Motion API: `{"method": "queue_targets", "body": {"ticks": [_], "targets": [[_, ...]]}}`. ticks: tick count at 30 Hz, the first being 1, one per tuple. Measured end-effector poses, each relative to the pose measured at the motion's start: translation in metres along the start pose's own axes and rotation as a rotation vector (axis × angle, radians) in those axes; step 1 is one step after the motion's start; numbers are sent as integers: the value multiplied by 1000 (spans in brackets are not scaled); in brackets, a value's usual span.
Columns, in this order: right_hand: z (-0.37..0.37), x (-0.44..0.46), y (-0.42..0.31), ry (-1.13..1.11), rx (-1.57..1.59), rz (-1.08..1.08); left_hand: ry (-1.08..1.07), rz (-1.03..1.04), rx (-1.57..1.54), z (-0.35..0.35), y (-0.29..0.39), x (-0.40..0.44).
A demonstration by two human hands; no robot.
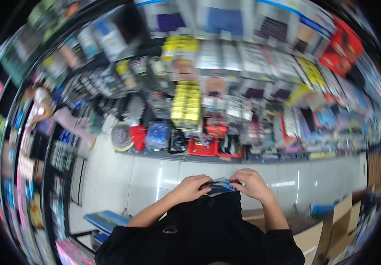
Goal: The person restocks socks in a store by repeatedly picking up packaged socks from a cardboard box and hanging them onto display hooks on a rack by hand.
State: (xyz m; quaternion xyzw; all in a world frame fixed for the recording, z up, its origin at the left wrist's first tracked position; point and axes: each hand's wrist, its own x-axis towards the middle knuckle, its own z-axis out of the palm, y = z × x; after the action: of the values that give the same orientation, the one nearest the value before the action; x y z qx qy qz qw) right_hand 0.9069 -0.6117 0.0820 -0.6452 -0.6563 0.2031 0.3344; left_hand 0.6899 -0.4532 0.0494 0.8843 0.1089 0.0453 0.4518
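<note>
In the head view, a small flat packet [219, 187] with a blue edge and clear, shiny plastic is held in front of my black shirt. My left hand [193, 188] pinches its left end, with fingers curled over a dark part. At the opposite end, my right hand [251, 185] grips the blue corner between thumb and fingers. What lies inside the packet is too small to make out.
Ahead stands a long display of packaged goods, with a stack of yellow packs [186, 104] and red baskets [203, 147] low down. Another person [42, 104] is at the far left. An open cardboard box [341, 227] sits at the right, shelves [60, 176] at the left.
</note>
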Motion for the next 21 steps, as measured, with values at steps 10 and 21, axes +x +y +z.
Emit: {"method": "queue_targets", "body": {"ticks": [10, 21], "targets": [[130, 211, -67, -367, 201, -351, 554, -365, -166, -85, -77, -158], [339, 407, -138, -685, 1260, -34, 1348, -723, -556, -227, -162, -278]]}}
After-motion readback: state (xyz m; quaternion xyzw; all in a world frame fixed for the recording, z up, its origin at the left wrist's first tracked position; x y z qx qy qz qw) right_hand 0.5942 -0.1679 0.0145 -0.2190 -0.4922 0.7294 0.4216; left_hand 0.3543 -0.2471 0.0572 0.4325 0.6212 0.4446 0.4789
